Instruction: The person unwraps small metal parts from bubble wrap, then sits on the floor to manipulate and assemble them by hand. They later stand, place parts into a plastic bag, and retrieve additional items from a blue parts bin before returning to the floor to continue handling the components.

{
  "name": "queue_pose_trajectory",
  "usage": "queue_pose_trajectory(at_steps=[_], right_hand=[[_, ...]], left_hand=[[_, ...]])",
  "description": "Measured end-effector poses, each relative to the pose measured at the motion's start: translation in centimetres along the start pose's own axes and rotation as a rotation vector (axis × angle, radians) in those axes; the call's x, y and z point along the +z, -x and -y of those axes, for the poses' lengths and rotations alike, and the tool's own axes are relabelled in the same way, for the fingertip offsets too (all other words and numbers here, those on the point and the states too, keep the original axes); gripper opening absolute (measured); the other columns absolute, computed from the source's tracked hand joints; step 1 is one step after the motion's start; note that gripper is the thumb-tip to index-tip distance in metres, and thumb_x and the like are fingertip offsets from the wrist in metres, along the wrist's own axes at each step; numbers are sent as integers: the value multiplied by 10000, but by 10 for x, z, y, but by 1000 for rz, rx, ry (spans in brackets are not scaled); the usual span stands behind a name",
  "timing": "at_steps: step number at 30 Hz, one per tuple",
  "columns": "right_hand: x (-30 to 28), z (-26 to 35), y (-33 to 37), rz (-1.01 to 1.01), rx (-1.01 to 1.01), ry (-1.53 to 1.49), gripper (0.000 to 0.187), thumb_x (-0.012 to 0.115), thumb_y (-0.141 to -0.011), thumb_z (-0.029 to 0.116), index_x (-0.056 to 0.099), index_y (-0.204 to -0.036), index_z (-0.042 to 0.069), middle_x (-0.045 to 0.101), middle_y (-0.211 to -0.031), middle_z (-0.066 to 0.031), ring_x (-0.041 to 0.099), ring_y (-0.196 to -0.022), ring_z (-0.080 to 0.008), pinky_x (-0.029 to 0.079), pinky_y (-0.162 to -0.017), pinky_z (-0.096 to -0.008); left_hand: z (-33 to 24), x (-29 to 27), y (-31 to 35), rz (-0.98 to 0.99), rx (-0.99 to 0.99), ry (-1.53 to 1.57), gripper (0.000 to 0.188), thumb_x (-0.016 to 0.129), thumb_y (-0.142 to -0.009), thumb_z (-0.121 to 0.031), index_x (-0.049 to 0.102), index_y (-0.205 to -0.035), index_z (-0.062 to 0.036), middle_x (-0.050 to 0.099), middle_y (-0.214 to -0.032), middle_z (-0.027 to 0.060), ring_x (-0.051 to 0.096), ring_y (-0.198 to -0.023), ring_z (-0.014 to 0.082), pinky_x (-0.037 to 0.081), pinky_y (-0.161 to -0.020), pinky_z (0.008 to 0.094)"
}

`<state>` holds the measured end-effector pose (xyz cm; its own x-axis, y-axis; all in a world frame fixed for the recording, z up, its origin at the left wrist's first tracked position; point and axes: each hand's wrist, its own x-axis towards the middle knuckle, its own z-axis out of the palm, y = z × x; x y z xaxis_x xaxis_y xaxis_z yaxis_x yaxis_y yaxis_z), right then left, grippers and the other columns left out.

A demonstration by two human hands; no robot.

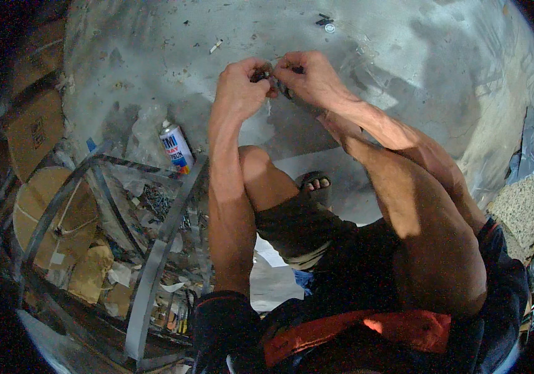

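Note:
My left hand [240, 88] and my right hand [312, 78] meet above the concrete floor [161, 68], in front of my bent knees. The fingers of both are curled and pinched around a small dark piece [283, 88] that shows only in part between them. My fingers hide most of its shape, so its kind cannot be made out. Nearest to my left forearm stands a spray can [176, 148] with a white, red and blue label, leaning a little on the floor.
A dark metal frame [148, 299] at the left surrounds cardboard, paper scraps and small metal bits. Cardboard boxes [36, 134] line the far left. A white stub [216, 46] and a small round disc [330, 28] lie beyond my hands. At right lies a speckled slab [522, 209].

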<state>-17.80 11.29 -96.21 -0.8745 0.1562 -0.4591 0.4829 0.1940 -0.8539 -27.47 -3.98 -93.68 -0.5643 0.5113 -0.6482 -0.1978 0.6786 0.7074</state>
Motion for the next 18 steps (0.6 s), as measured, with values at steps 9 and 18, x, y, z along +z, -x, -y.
queue_pose_trajectory(at_steps=[9,18], right_hand=[[-5,-2,-5,-4,-12,22,204,672,-886,187,720,-966,5,685,-746,-92,606,-710,-133,509,-659,-330],[3,-2,-3,-9,-49,-30,194,671,-880,181,722,-946,6,682,-763,-98,596,-719,-132,506,-667,-332]], left_hand=[[9,4,-10,-133,126,-84,282,634,-750,23,668,-1029,36,735,-874,166,732,-747,242,567,-698,345],[9,4,-12,-280,119,-257,131,712,-732,-36,688,-847,21,715,-773,168,713,-720,269,552,-693,369]])
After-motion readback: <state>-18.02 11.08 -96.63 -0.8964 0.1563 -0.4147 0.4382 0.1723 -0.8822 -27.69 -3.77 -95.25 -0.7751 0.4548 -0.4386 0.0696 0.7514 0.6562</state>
